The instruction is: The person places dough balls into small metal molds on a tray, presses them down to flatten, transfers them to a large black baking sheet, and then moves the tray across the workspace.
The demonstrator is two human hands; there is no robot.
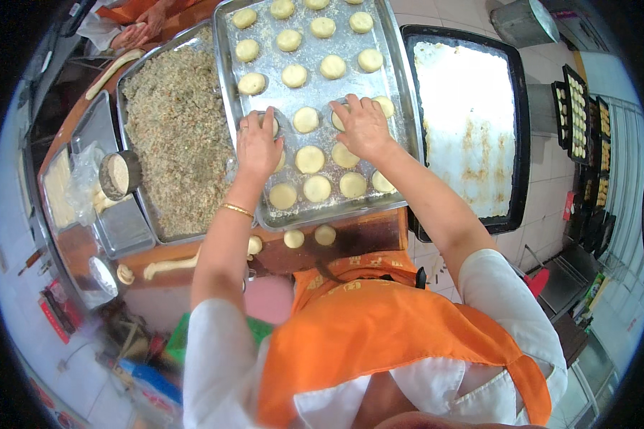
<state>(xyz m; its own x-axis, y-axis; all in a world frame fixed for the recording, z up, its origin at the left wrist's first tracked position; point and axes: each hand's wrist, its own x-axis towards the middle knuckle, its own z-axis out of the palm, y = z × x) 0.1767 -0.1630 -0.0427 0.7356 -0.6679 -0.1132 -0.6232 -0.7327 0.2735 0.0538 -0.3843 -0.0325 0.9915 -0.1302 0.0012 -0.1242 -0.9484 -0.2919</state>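
Rows of pale, flat dough rounds (310, 159) lie on a floured metal tray (401, 43) in front of me. Over its left side, my left hand (259, 143) has its fingers curled about one dough round (274, 127), which they partly hide. My right hand (365, 129) is bent around another dough round (338, 119) further right, its fingertips at the far edge. Both hands are down at tray level. The rounds nearest me look wider and flatter than those in the far rows.
On the left, a deep tray (172, 136) holds crumbly filling, beside a bowl of pale powder (119, 174). Two dough balls (293, 238) and a dough rope (170, 267) lie along the near table edge. A black-rimmed baking tray (469, 129) stands right. Another person's hands (139, 27) show top left.
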